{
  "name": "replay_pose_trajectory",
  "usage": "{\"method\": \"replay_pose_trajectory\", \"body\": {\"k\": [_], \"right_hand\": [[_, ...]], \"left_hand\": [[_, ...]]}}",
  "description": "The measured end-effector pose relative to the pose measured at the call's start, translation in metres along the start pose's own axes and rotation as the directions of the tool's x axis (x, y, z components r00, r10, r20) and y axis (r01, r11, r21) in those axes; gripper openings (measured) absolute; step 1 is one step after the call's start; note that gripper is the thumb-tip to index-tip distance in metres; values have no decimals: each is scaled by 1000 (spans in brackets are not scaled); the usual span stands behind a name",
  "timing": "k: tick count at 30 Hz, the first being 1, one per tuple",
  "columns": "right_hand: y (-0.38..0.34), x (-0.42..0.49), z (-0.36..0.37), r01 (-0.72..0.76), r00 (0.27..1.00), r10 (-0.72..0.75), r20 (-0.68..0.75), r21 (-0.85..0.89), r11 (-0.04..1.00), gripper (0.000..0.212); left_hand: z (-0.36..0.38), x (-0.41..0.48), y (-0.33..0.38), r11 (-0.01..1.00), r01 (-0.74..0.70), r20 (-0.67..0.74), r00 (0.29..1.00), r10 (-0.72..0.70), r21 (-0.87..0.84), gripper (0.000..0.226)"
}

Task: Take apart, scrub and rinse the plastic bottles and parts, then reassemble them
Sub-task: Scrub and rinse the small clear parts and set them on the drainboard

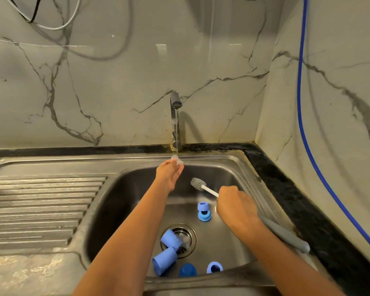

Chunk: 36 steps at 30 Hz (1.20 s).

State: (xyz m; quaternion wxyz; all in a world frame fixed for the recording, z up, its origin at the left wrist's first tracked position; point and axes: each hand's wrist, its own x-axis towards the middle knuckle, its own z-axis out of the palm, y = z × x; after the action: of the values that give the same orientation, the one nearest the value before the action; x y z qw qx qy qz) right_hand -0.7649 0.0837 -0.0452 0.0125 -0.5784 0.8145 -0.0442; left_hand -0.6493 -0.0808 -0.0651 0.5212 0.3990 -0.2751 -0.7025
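Steel sink (pixel 51 165) fills the lower frame, marble-look wall (pixel 115 82) up top, tap (pixel 175 116) running at centre. Left hand (pixel 169 170) holds a clear part (pixel 176 159) under it, right hand (pixel 235 207) grips the brush (pixel 198 182).

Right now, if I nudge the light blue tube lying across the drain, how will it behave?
The light blue tube lies on its side, so it would probably roll. It looks like hollow plastic, likely light. Water runs from the tap, so it may be slippery.
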Motion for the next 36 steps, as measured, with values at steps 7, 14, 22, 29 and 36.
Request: {"method": "replay_pose_trajectory", "body": {"k": [7,14,22,29,36], "right_hand": [[0,-2,-1,14,999,-15,-35,-17,1000,19],[2,-1,-2,3,995,-5,-102,-20,1000,20],[5,5,-7,9,977,-4,-214,20,1000,20],[1,4,-6,108,973,-111,-203,-26,994,19],[1,4,-7,231,955,-253,-152,-148,962,15]], "left_hand": [[-5,-3,4,1000,-6,118,993,10,-29,10],[-7,-5,0,999,36,137,990,-41,37,19],[-8,-1,-6,987,109,51,993,-104,-118,15],[-16,-8,-22,982,183,48,982,-181,-53,26],[-14,-21,-17,951,179,35,984,-176,-254,34]]}}
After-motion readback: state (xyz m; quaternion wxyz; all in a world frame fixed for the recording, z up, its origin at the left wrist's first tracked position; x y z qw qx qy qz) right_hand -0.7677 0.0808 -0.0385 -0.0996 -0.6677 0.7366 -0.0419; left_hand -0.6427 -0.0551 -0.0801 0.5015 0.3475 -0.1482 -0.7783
